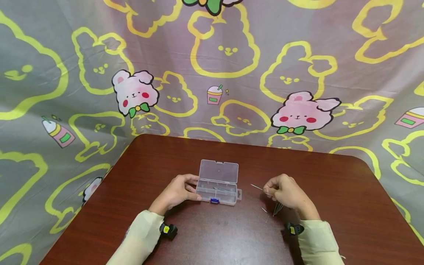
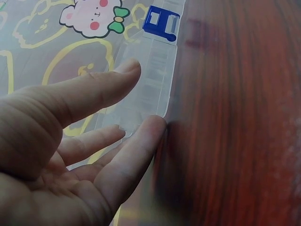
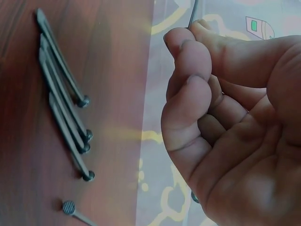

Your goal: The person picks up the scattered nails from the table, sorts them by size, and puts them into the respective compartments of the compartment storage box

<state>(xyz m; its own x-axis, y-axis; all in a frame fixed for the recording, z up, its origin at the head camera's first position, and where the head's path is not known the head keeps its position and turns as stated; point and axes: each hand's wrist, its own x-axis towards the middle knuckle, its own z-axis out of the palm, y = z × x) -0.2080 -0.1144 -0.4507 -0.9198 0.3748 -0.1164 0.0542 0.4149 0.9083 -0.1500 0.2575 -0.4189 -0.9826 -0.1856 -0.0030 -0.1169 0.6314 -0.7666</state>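
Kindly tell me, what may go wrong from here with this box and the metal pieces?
The thin metal piece is held only by the fingertips of the right hand, so it might slip and fall. Loose nails lie on the table near that hand, which could knock them away. The lid of the box is open; a bump might swing it shut.
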